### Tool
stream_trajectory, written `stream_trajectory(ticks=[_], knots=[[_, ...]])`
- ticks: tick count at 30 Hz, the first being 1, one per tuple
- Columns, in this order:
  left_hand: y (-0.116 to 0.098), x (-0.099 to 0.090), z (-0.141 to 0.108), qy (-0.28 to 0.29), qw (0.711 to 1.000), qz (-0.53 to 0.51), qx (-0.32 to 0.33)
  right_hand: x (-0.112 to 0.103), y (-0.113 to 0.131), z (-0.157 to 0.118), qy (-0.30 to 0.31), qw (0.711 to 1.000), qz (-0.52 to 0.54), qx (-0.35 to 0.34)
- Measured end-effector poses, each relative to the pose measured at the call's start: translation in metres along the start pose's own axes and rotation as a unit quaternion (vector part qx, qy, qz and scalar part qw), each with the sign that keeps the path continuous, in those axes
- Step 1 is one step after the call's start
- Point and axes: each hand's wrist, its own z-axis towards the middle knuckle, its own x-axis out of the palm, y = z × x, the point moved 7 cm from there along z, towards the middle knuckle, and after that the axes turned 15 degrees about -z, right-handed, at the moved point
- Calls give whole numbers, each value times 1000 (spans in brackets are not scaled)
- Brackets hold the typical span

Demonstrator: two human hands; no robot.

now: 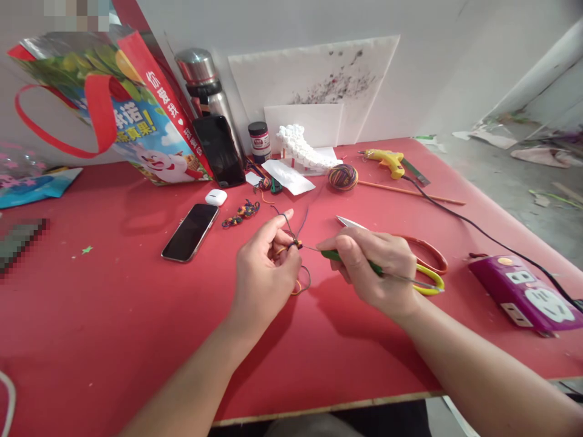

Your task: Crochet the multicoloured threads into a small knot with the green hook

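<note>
A red tabletop (136,340) spans the frame. At centre, the half-curled left hand (266,258) pinches multicoloured yarn (296,244); right of centre, the curled right hand (382,267) grips a thin green-handled metal tool (331,255).

Soft, fairly even light brightens the red surface (136,315). Blurred shadows spread below the fingers (273,226), suggesting light from overhead. Beyond them to the left, the metal flask (195,65) carries pale glints. Between the fingers, fine yarn (296,244) looks slightly soft. Far right, the floor (483,173) is smeared and stretched; far left, coarse pixel blocks mask patches.
</note>
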Motion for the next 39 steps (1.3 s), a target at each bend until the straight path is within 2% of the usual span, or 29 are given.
stream_trajectory(ticks=[3,6,9,12,15,19,23,26,32,39], knots=[[5,-1,2,-12,999,-27,-42,3,8,-2,-10,997,-40,-68],[8,-2,5,-26,989,-107,-98,5,7,-2,-19,994,-38,-98],[14,3,7,-27,957,-224,-180,9,5,-2,-17,990,-24,-139],[19,8,7,-25,916,-307,-258,18,6,-5,-3,976,-73,-204],[21,7,8,-43,896,-337,-286,30,9,-11,-8,951,-151,-268],[18,3,11,-51,910,-335,-241,43,14,-18,-29,934,-202,-294],[14,1,11,-52,941,-297,-156,51,17,-21,-43,930,-252,-265],[15,0,10,-45,952,-273,-128,52,18,-22,-48,932,-266,-241],[9,-2,13,5,987,-148,-59,46,13,-22,-22,960,-205,-191],[13,-4,16,24,995,-89,-48,33,8,-15,11,985,-109,-134]])
